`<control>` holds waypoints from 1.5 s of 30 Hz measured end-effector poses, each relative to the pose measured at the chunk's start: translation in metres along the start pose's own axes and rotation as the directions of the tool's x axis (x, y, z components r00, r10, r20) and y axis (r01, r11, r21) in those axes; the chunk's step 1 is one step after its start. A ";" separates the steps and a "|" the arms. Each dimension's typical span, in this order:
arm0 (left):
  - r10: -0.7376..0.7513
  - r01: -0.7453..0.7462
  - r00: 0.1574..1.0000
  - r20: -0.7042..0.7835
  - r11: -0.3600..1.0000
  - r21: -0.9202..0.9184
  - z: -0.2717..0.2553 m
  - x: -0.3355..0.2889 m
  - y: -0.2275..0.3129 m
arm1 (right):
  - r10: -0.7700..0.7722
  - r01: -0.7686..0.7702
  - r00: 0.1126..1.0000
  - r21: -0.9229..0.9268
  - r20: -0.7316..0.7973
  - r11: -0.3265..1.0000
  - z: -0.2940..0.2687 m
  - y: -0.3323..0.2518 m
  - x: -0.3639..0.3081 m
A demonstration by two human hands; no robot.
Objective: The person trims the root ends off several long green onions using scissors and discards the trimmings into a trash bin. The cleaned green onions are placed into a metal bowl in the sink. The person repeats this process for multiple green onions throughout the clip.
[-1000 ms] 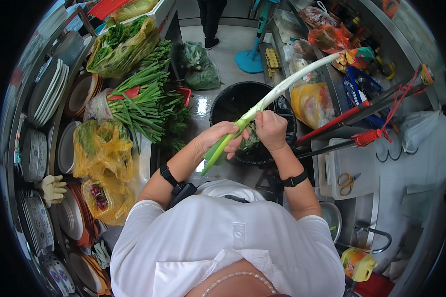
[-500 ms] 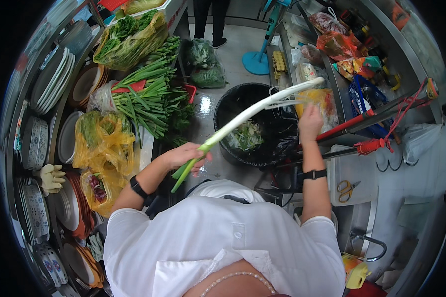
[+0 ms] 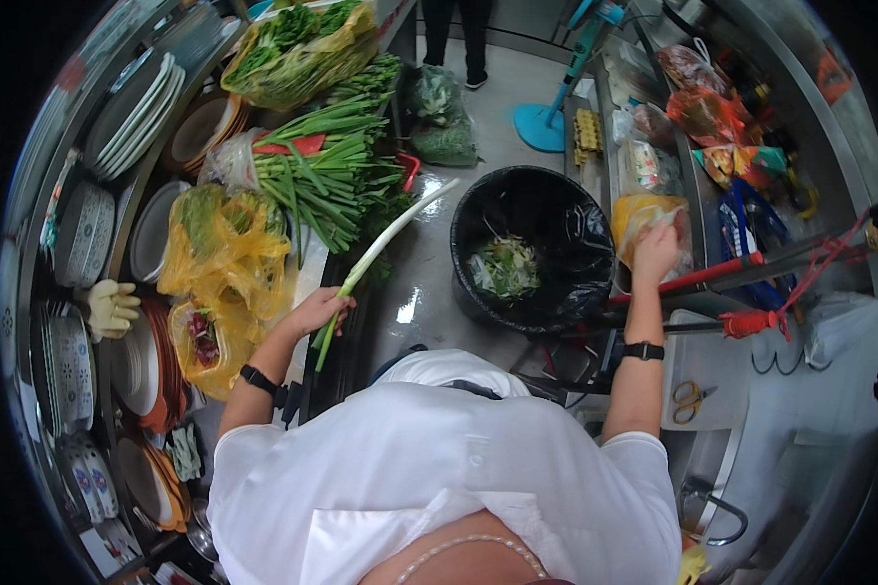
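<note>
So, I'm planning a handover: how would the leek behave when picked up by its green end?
The leek is probably fairly stiff: gripped by the left hand near its green end, it sticks out with only a gentle curve. Slim as it is, it's likely light. Its white part looks smooth, so may be slippery.

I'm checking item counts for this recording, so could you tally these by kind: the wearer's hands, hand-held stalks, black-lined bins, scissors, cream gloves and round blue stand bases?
Hands: 2, left hand and right hand
Held green-and-white stalk: 1
Black-lined bin: 1
Scissors: 1
Cream glove: 1
Round blue stand base: 1
Total: 7
</note>
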State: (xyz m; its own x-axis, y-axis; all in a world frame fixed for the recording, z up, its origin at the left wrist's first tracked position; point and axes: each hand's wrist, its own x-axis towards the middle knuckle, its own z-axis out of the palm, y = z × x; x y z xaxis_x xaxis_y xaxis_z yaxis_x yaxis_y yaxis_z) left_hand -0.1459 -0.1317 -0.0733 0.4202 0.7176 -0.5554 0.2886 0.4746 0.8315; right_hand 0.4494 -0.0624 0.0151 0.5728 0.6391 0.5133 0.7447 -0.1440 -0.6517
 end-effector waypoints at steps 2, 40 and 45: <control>0.026 -0.026 0.999 -0.027 1.000 0.000 0.010 0.006 0.013 | -0.152 0.183 0.974 -0.180 0.170 0.967 0.031 0.004 -0.032; 0.915 -0.386 0.365 0.174 -0.022 0.922 0.187 0.069 0.175 | 0.112 -0.694 0.698 0.630 0.707 0.349 0.014 -0.161 -0.129; 0.926 -0.216 0.263 0.271 -0.217 0.952 0.179 0.073 0.173 | 0.243 -0.740 0.662 0.568 0.708 0.361 0.028 -0.162 -0.134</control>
State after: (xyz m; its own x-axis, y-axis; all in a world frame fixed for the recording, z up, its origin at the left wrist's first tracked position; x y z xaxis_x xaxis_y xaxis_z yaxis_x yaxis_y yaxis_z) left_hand 0.0890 -0.0887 0.0289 0.6106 0.4901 0.6221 0.6657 -0.7431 -0.0680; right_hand 0.2426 -0.1043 0.0360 0.3180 0.9236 -0.2143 -0.3499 -0.0957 -0.9319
